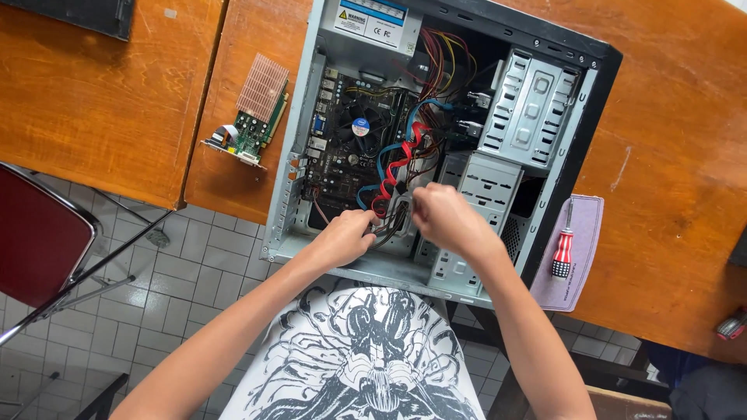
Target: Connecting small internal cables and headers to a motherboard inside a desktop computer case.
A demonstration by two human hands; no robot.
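Both hands working inside an open metal computer case [436, 268]

Left hand [346, 237] is clamping a bundle of grey cables [389, 225]; right hand [443, 218] is pinching them beside the coiled red cable [393, 171], with the boxy case lying on a glossy wooden surface [661, 194].

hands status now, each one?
Left hand: closed on the dark cables inside the computer case.
Right hand: fingers curled at the same cables; grip cannot be told.

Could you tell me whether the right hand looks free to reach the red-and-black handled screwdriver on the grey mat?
Probably yes: the right hand is at the cables, and the red-and-black handled screwdriver lies uncovered on the grey mat beside the case.
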